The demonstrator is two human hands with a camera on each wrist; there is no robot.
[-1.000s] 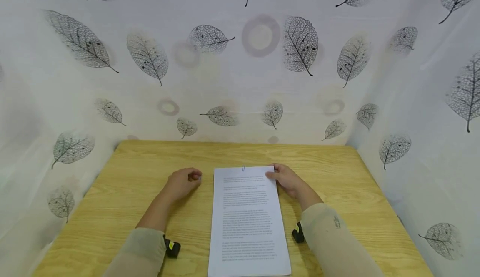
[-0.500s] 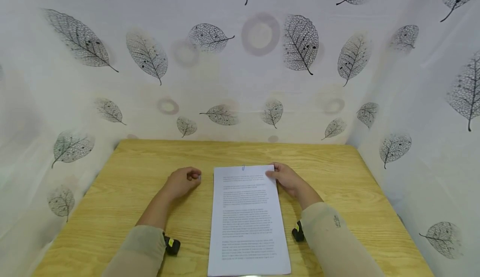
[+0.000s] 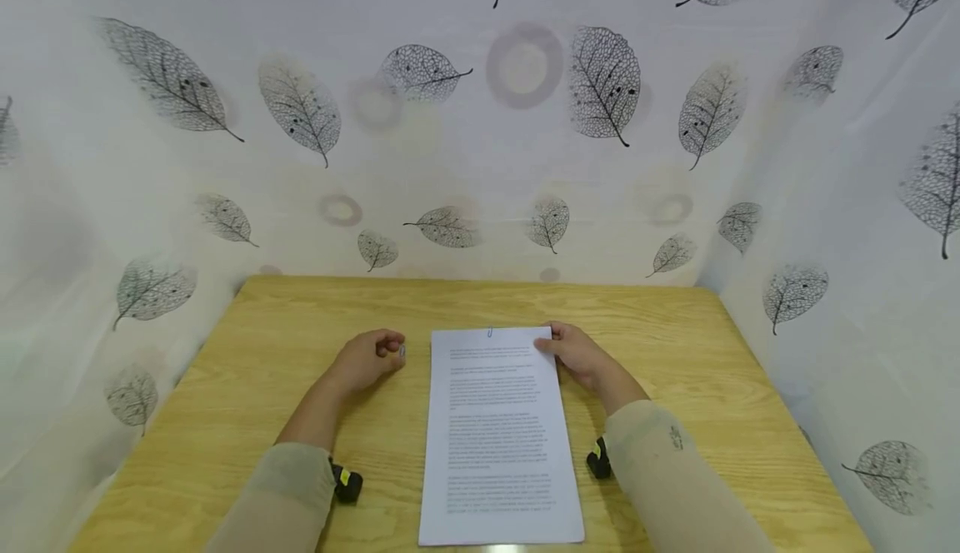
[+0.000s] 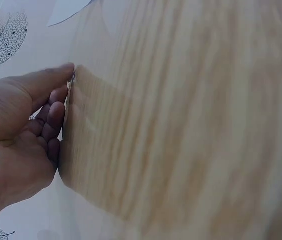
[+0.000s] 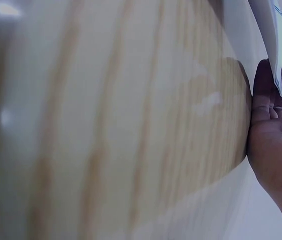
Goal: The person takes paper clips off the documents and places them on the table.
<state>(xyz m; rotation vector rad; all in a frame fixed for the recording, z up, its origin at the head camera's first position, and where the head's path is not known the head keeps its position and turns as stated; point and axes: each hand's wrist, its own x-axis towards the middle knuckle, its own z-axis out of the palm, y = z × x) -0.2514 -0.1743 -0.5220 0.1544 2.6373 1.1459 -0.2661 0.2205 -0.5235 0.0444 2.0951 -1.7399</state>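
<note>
A stack of printed paper sheets (image 3: pixel 498 436) lies on the table, its text side up. At the middle of its top edge sits a blue paper clip (image 3: pixel 490 332). My right hand (image 3: pixel 585 357) pinches the stack's top right corner, thumb on top and fingers underneath; the right wrist view shows that corner raised off the table between thumb and fingers. To the left of the stack, my left hand (image 3: pixel 369 359) rests on the table and pinches a second small paper clip (image 3: pixel 402 351) between thumb and fingertip. In the left wrist view this clip is mostly hidden, only a thin glint showing.
The wooden table (image 3: pixel 300 307) extends around the stack to its far edge. Behind it and at both sides hangs a white curtain (image 3: pixel 450 145) with a leaf print. A black wrist camera (image 3: pixel 347 484) sits at the left cuff, another camera (image 3: pixel 598 458) at the right.
The head view has shifted slightly. In my left fingertips the clip shows more plainly than before. The right hand's grip on the stack looks the same.
</note>
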